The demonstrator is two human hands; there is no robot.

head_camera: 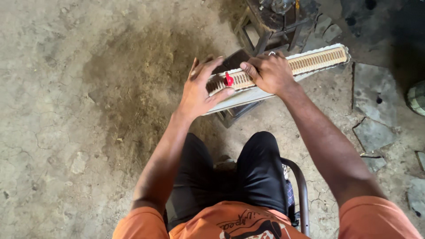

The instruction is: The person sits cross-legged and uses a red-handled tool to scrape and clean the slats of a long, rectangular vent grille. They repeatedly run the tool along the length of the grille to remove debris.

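Tan, ribbed strip (316, 60) in a pale metal frame lies across a dark stand (239, 113) in front of the seated person's knees. Long axis: from near-left, low, to far-right, high; it climbs toward the upper right of the view.

Left hand (200, 90): at the strip's near-left end, palm down, fingers spread wide. Thumb tip presses the frame edge just below a small red piece (229, 79) that sits on the ribs. No closed grasp visible; the hand braces rather than holds.

Right hand (269, 73): just right of the red piece, lying on top of the strip, fingers curled over its far edge, index finger extended leftward toward the red piece. Whether the fingers pinch anything beneath them cannot be told.

Relation that matters: the red piece lies between the two hands, touching or nearly touching both the left thumb and the right index tip. Neither hand is clearly nearer.

Room: rightward along the strip the ribs are uncovered all the way to the far end. Dark machine base (274, 20) stands close behind the strip's middle, so little space on the far side. Bare dirt floor (88, 110) to the left is open. Chair arm (301, 186) curves by the right thigh.
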